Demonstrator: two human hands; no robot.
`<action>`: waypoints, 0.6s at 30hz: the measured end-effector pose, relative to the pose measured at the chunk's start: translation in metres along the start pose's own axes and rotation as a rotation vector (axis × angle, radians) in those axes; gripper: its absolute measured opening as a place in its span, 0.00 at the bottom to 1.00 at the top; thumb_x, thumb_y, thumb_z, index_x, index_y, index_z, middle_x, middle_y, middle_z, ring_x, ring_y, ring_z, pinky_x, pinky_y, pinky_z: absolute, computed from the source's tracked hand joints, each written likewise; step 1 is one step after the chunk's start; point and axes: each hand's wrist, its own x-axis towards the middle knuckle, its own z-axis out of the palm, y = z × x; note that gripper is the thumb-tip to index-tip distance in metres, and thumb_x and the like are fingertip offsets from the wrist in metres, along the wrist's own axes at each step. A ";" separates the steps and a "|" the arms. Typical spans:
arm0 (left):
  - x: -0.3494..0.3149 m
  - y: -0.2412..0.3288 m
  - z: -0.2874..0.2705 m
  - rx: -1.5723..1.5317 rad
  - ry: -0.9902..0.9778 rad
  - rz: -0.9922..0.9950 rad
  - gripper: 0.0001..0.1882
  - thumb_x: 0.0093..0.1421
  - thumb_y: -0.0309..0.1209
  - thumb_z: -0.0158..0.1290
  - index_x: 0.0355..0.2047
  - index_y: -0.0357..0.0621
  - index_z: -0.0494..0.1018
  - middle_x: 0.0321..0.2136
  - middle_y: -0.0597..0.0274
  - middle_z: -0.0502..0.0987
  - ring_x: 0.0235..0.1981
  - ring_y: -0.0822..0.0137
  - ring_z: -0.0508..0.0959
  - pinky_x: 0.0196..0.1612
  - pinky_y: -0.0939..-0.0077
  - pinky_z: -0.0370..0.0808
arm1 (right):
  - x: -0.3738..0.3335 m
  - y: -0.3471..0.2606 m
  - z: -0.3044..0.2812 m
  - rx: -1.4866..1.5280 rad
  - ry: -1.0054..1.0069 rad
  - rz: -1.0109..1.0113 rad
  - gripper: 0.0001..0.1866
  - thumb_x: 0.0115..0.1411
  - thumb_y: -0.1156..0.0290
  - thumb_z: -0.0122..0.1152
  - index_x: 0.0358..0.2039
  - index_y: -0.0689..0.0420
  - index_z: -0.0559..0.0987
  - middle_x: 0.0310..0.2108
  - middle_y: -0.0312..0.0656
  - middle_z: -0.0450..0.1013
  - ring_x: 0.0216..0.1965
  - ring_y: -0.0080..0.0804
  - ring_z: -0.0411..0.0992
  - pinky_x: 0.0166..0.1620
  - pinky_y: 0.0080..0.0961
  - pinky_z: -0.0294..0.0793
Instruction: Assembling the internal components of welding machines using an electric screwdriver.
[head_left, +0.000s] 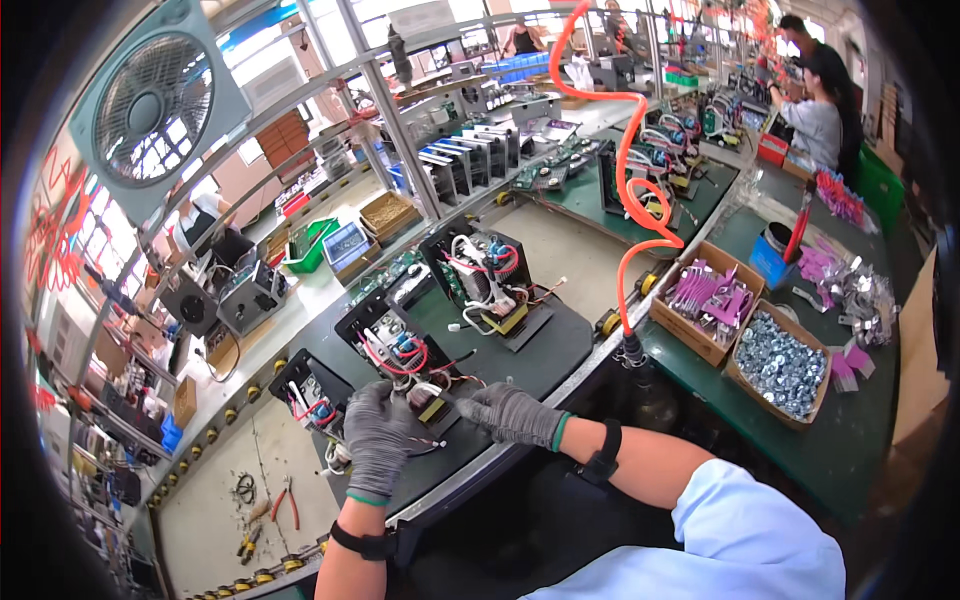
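Note:
My left hand (378, 442), in a grey knitted glove with a green cuff, has its fingers bent in at the near side of an electronic assembly (395, 345) with a black panel and red, white and blue wires. From the right comes my right hand (512, 415), gloved alike, its fingertips pinched together by the thin wires at the same unit. What either hand grips is too small to make out. Between them sits a yellow-edged transformer (432, 408). A similar assembly (485, 275) stands behind, and another (312, 390) to the left. All rest on a dark board (545, 345).
An orange coiled air hose (627, 180) hangs down to a driver tool (632, 352). At right are a box of purple parts (708, 300) and a box of metal nuts (782, 362). Red-handled pliers (288, 505) lie lower left. A fan (152, 105) hangs upper left. Co-workers (815, 110) stand far right.

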 end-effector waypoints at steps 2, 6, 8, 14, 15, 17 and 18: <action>0.008 -0.002 -0.006 -0.716 -0.194 -0.495 0.15 0.68 0.39 0.59 0.44 0.38 0.80 0.28 0.58 0.82 0.24 0.69 0.80 0.22 0.78 0.73 | 0.011 -0.019 -0.004 -0.337 0.067 -0.152 0.22 0.71 0.48 0.58 0.41 0.57 0.81 0.28 0.43 0.79 0.30 0.39 0.80 0.36 0.39 0.80; 0.034 0.003 0.003 -1.055 -0.283 -0.821 0.12 0.70 0.37 0.58 0.39 0.41 0.77 0.24 0.63 0.78 0.17 0.73 0.75 0.15 0.80 0.67 | 0.027 -0.043 -0.004 -0.737 0.146 -0.275 0.14 0.67 0.62 0.56 0.46 0.58 0.78 0.35 0.53 0.83 0.39 0.56 0.82 0.42 0.51 0.81; 0.039 0.009 0.002 -0.995 -0.241 -0.845 0.13 0.69 0.39 0.58 0.38 0.41 0.78 0.22 0.63 0.76 0.16 0.72 0.73 0.14 0.79 0.65 | 0.030 -0.049 0.004 -0.808 0.099 -0.249 0.14 0.67 0.64 0.57 0.47 0.60 0.78 0.35 0.53 0.83 0.39 0.54 0.83 0.42 0.49 0.82; 0.047 0.031 -0.037 -1.009 -0.249 -0.466 0.12 0.71 0.36 0.56 0.40 0.38 0.79 0.24 0.66 0.77 0.21 0.75 0.75 0.23 0.80 0.71 | 0.015 -0.033 0.036 -0.883 0.009 -0.003 0.18 0.64 0.71 0.61 0.53 0.59 0.74 0.34 0.51 0.84 0.35 0.50 0.85 0.34 0.51 0.82; 0.040 0.034 -0.043 -0.778 -0.245 -0.393 0.12 0.71 0.36 0.56 0.40 0.38 0.79 0.25 0.66 0.78 0.22 0.76 0.75 0.24 0.80 0.71 | 0.014 -0.030 0.040 -0.840 0.016 0.010 0.18 0.64 0.71 0.61 0.54 0.59 0.73 0.34 0.51 0.84 0.35 0.50 0.85 0.34 0.51 0.81; 0.021 0.039 -0.046 -0.492 -0.171 -0.200 0.12 0.70 0.35 0.57 0.40 0.36 0.80 0.28 0.67 0.80 0.26 0.78 0.76 0.31 0.80 0.73 | 0.015 -0.025 0.043 -0.775 -0.029 0.119 0.19 0.65 0.69 0.61 0.55 0.58 0.73 0.36 0.50 0.83 0.37 0.49 0.85 0.37 0.49 0.82; 0.007 0.039 -0.048 -0.424 -0.151 -0.285 0.11 0.66 0.33 0.59 0.40 0.37 0.80 0.28 0.63 0.81 0.28 0.69 0.80 0.33 0.74 0.76 | 0.018 -0.025 0.042 -0.770 -0.011 0.035 0.18 0.66 0.67 0.60 0.55 0.56 0.73 0.38 0.49 0.83 0.39 0.48 0.85 0.39 0.47 0.82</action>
